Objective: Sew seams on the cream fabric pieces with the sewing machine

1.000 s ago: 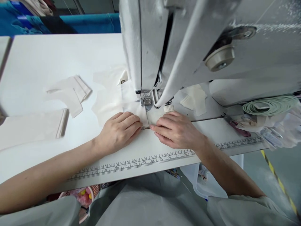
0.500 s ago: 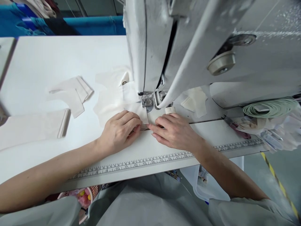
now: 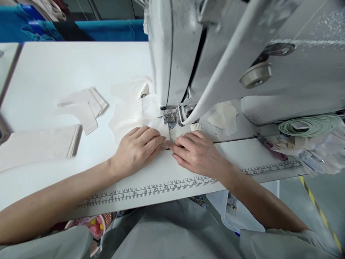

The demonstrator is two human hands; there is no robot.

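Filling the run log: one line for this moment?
left hand: flat on cream fabric piece | right hand: fingertips at its edge | presser foot: just beyond

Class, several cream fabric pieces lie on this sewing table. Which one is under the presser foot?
The piece under both hands, running beneath the presser foot. The folded stacks lie untouched farther left.
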